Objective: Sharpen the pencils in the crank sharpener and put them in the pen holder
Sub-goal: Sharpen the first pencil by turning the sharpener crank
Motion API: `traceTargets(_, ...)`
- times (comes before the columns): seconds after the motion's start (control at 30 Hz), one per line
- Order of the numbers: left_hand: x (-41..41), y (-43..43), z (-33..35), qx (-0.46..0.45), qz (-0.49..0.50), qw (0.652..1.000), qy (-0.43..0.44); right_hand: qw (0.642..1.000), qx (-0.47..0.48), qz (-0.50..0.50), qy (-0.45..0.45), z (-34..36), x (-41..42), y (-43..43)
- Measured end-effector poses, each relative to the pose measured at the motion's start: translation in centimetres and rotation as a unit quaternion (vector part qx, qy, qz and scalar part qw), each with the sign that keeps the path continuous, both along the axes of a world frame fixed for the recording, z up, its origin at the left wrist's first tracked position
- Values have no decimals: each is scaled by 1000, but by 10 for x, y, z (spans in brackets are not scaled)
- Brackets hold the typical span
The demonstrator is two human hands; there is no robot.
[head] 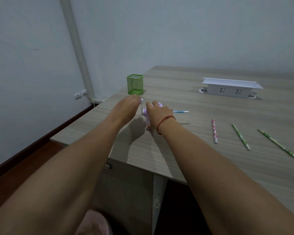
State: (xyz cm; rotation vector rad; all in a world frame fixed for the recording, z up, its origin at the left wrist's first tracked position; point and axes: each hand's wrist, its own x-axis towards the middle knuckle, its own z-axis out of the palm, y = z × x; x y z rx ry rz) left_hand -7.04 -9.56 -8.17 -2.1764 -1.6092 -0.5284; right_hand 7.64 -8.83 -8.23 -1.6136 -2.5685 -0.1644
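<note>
**Step in hand:** sharpening, with the first pencil in the machine by my reading.

- A lilac plastic crank sharpener (pixel 145 114) stands near the left end of the wood-grain table (pixel 176 82).
- A blue patterned pencil (pixel 181 111) sticks out level from its right side. The inner end is hidden behind the hand and is presumably seated in the sharpener.

**Right hand** (pixel 157 111): draped over the top of the sharpener body, fingers curled down round it, holding it to the table. A red string bracelet (pixel 165 122) is on the wrist. The forearm stretches in across the near table edge.

**Left hand** (pixel 126 106): reaches in from the left, knuckles up. The fingertips are gathered in a narrow pinch on the small white crank knob (pixel 141 100). The back of the hand hides the thumb.

**Elsewhere:**
- A green wire-mesh pen holder (pixel 135 84) sits just beyond the hands, far left. Nothing shows above its rim.
- Lying flat to the right, well apart from the sharpener, are a pink patterned pencil (pixel 214 131), a green patterned pencil (pixel 240 136) and a longer green pencil (pixel 278 144).
- A white socket box (pixel 231 88) sits far right.

**Judgement:** the task is early, with one pencil of four in the works and none in the holder as far as I can see.
- The next move calls for the right hand to bear down so the light body does not skate.
- Meanwhile the left hand sweeps the knob through full circles.
- After that, the blue pencil is drawn out rightward and carried over to the holder.
</note>
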Motion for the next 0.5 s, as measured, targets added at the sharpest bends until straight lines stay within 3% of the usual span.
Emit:
traceTargets(0.17, 3, -25, -3, 29, -19, 999, -14, 1000, 3, 3, -3, -5, -1, 5)
traceTargets(0.5, 12, -56, -32, -35, -28, 999, -10, 1000, -13, -14, -7, -5, -3, 8)
